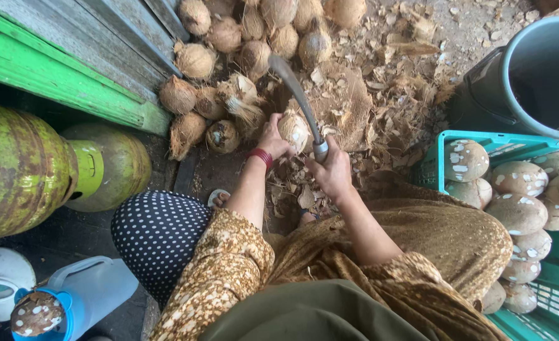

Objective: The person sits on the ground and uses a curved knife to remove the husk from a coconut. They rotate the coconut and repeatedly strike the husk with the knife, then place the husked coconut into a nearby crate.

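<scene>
Coconut [294, 131] against left fingers [278, 140]

place: outdoor coconut-husking yard | signs: unhusked coconut pile [229, 38], husk litter [380, 95], crate of peeled coconuts [519, 208]

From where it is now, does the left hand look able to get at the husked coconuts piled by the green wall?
Probably yes. The left hand steadies a coconut beside the pile of husked coconuts, with only loose husk between them. It would have to let go first, since the right hand holds a curved blade against it.
</scene>
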Demonstrator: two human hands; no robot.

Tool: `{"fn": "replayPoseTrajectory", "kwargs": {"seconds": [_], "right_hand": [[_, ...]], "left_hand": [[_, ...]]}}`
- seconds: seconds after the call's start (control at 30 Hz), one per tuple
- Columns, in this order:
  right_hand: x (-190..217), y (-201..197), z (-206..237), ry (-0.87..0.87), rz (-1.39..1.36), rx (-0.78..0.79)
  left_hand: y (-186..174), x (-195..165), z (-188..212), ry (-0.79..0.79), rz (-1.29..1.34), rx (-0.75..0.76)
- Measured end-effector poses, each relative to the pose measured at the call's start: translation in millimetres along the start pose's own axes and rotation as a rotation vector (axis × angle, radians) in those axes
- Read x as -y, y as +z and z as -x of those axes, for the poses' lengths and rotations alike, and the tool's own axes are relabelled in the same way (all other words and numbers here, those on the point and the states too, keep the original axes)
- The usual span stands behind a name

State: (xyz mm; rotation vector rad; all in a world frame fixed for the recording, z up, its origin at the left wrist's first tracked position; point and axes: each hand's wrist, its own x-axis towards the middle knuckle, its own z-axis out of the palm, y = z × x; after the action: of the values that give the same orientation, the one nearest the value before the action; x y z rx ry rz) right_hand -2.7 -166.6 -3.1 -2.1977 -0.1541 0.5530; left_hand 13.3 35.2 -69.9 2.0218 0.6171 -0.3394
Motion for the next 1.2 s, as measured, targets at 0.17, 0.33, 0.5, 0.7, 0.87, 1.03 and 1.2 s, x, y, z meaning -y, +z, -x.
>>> {"fn": "replayPoseTrajectory", "kwargs": {"seconds": [0.17,0.33,0.5,0.7,0.87,1.03,1.2], "right_hand": [[-7,21,-17,0.364,-0.15,0.194],[16,0,-8,0.169,-0.022,0.176],[16,1,15,-0.04,-0.038,0.012],[-33,32,-23,0.405,-0.175,0.169],[-53,19,-20,0.332,-0.36,0.253],[-36,18,-5,0.27,-0.304,0.208],[-20,16,-2,0.271,-0.082,0.2]], "left_hand": [[-6,-5,1,-0.007,-0.088,0.041],[-8,-5,2,0.029,0.029,0.008],[-3,4,5,0.113,0.048,-0.019],[-8,9,2,0.14,0.032,-0.023],[-7,6,15,-0.121,0.616,-0.023],[-2,-11,16,-0.23,0.506,-0.073],[3,-4,12,-0.073,0.328,-0.166]]}}
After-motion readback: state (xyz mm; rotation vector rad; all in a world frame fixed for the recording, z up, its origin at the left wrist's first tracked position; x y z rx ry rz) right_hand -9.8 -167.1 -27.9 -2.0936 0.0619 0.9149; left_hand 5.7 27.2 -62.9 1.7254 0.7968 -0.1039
